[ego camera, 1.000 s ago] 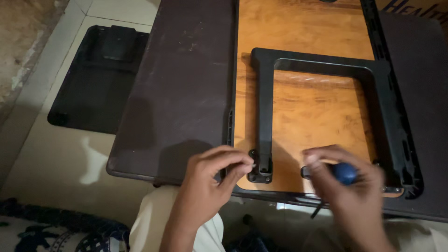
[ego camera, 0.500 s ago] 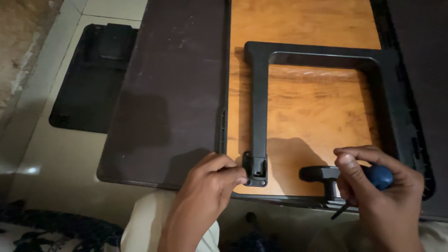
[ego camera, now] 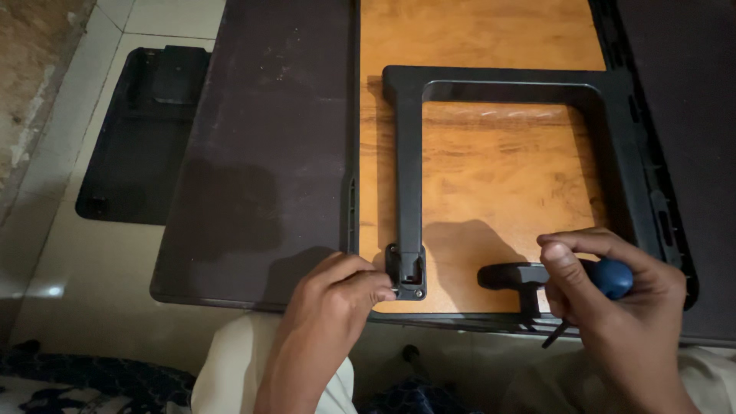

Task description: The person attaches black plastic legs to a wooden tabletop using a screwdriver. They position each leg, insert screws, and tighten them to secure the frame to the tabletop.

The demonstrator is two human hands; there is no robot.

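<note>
Tiled floor (ego camera: 54, 253) under a dark brown table panel (ego camera: 268, 153) with an orange wood-grain inset (ego camera: 491, 176). Your left hand (ego camera: 330, 307) pinches at the mounting foot (ego camera: 406, 272) of the black U-shaped leg frame (ego camera: 410, 153), which lies flat on the inset. Your right hand (ego camera: 613, 299) is closed around a blue-handled screwdriver (ego camera: 613, 277), just beside the frame's other foot (ego camera: 510, 274). Black tray (ego camera: 138, 138) sits on the floor, well apart.

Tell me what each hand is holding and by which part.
The right hand holds a screwdriver by its blue handle. The left hand pinches the bracket end of the black frame leg.
</note>
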